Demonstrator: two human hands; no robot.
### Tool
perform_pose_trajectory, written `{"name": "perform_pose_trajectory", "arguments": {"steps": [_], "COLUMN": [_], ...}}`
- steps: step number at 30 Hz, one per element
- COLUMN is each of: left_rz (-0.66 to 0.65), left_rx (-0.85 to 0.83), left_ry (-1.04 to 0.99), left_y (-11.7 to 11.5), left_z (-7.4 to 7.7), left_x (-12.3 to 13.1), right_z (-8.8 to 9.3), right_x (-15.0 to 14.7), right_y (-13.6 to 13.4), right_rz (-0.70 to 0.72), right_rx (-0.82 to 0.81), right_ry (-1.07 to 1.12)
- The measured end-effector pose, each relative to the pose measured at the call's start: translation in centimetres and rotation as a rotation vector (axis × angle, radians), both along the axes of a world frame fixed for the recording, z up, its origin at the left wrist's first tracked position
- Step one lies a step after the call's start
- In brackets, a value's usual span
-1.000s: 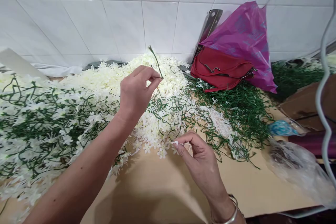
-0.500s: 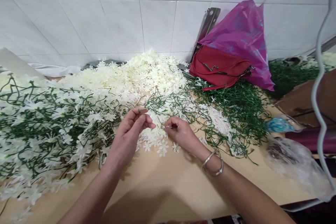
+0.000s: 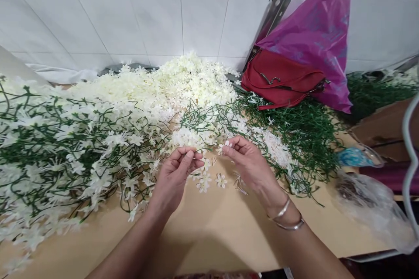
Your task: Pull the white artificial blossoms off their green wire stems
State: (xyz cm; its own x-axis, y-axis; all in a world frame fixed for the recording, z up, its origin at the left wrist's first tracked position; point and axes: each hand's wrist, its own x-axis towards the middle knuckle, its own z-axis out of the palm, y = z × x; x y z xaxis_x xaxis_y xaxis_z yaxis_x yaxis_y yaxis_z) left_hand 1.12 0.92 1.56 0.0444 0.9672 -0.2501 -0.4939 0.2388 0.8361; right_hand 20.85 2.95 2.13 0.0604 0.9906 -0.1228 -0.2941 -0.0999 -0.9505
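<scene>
1. Cream-white fabric flowers (image 3: 183, 83) lie in a deep heap at the back of a tan tabletop (image 3: 212, 235), against a white tiled wall (image 3: 147, 8).
2. The right hand (image 3: 252, 165) is at the near edge of that heap. Its thumb and forefinger are pinched shut on a small white flower (image 3: 225, 144), held just above the table.
3. The left hand (image 3: 178, 174) is just beside it, palm turned inward, with its fingertips near those of the right hand but not touching them.
4. The left thumb presses against the curled forefinger in a closed pinch. Whatever sits in that pinch is too small to make out.
5. A few loose flowers (image 3: 221, 180) lie flat on the bare table between and just below the two hands.
6. Flowered green sprays (image 3: 49, 152) spread across the whole left side of the table, and their near ends reach the left wrist.
7. Bare green stems (image 3: 301, 135) lie tangled on the right side, behind and beside the right hand.
8. A red bag (image 3: 281, 80) rests on the far edge of those stems, close to the wall. A purple plastic bag (image 3: 314, 35) is draped over and behind it.
9. Two metal bangles (image 3: 288, 220) circle the right wrist.
10. A clear plastic bag (image 3: 369, 200) lies at the table's right edge, with a cardboard box (image 3: 389, 126) behind it.
</scene>
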Motion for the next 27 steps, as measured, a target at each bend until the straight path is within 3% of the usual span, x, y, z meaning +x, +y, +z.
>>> {"name": "perform_pose_trajectory", "arguments": {"steps": [5,11,20,27], "left_rz": [-0.047,-0.14,-0.135,-0.133], "left_rx": [0.016,0.073,0.001,0.039], "left_ry": [0.0,0.045,0.026,0.036], "left_y": [-0.2,-0.6,-0.8,-0.9], "left_z": [-0.9,-2.0,-2.6,-3.0], "left_x": [0.0,0.1,0.4,0.4], "right_z": [-0.2,-0.9,-1.4,-1.9], "right_x": [-1.9,-3.1,-1.9,-2.0], "right_y": [-2.3,-3.1,-3.0,-3.1], "right_rz": [0.018,0.135,0.166,0.207], "right_rx": [-0.098,-0.125,-0.141,-0.181], "right_ry": [0.184,0.296,0.297,0.24]}}
